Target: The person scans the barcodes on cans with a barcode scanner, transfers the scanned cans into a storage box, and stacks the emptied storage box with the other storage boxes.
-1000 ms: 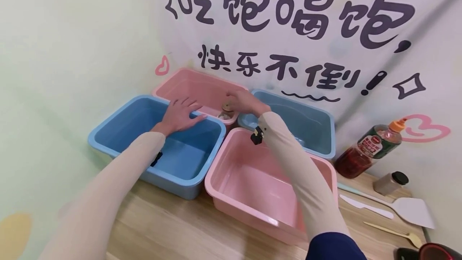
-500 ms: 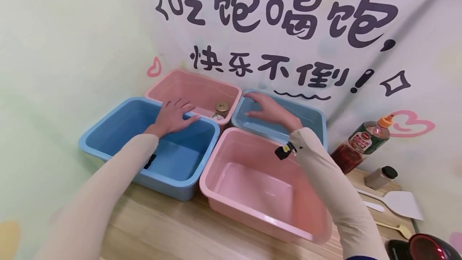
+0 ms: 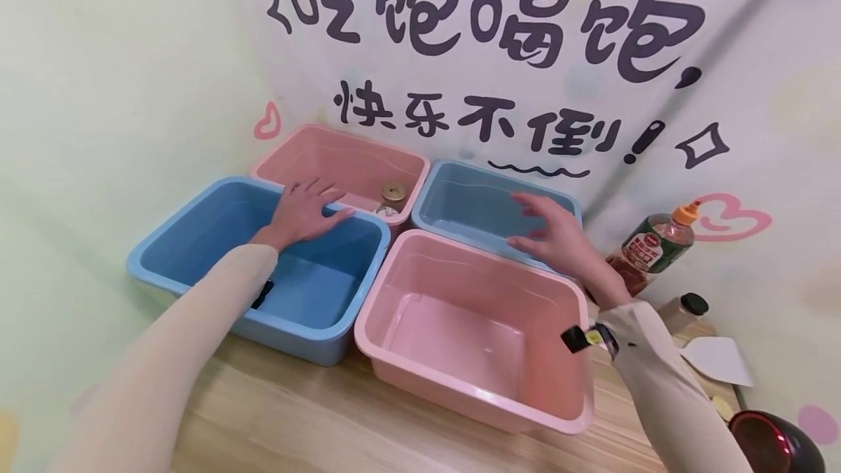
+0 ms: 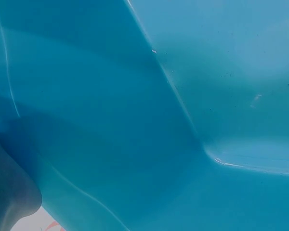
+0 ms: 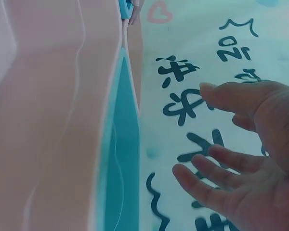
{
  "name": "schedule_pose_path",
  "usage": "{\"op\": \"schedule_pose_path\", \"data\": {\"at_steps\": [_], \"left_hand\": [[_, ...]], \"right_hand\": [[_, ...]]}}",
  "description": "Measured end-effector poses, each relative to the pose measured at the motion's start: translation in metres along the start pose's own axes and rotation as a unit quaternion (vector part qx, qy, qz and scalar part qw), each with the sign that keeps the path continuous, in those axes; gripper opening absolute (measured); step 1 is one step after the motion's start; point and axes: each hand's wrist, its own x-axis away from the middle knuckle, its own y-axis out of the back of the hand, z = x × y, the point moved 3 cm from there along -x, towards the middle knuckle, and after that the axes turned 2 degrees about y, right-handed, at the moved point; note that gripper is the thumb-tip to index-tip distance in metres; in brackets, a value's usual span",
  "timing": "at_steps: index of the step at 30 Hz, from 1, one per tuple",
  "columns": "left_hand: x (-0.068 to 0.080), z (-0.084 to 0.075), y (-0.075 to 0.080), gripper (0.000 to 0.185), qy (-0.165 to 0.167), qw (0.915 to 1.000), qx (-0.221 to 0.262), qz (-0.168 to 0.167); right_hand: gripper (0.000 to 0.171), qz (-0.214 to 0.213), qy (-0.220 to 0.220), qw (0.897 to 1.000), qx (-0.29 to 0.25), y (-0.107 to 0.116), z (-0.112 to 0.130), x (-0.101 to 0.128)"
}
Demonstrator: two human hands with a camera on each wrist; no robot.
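Four plastic bins stand in a square on the wooden table. My left hand (image 3: 304,208) rests flat with spread fingers on the far rim of the near blue bin (image 3: 197,279), whose inside (image 4: 159,120) fills the left wrist view. A small jar with a gold lid (image 3: 393,195) stands in the far pink bin (image 3: 309,155). My right hand (image 3: 555,236) hovers open and empty, fingers spread, over the shared edge of the far blue bin (image 3: 473,199) and the near pink bin (image 3: 460,327). The right wrist view shows that hand (image 5: 241,163) open above the bin rims.
A sauce bottle with an orange cap (image 3: 653,247) leans by the wall at right. Beside it are a small dark-capped shaker (image 3: 683,309), a white spatula blade (image 3: 719,360) and a dark red round object (image 3: 775,440) at the bottom right. Lettered walls close the corner.
My right hand let go of the jar in the far pink bin and drew back to the right, over the far blue bin. The left hand stayed put.
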Motion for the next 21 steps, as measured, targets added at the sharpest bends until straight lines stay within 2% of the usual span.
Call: {"op": "schedule_pose_path", "data": {"at_steps": [4,9,15,21], "left_hand": [[0.001,0.001,-0.001,0.069,-0.002,1.0000,-0.002,-0.001],[0.000,0.003,-0.002,0.070,0.003,0.9999,-0.007,0.006],[-0.002,0.002,-0.003,0.068,0.002,0.9999,-0.007,0.013],[-0.002,0.000,-0.004,0.066,-0.002,1.0000,-0.003,0.004]], "right_hand": [[0.073,-0.024,-0.031,0.999,-0.018,0.004,-0.010,0.034],[0.070,-0.051,-0.096,0.994,-0.025,0.005,-0.024,0.077],[0.067,-0.084,-0.173,0.980,-0.044,0.000,-0.040,0.119],[0.067,-0.087,-0.237,0.965,-0.068,-0.008,-0.049,0.145]]}}
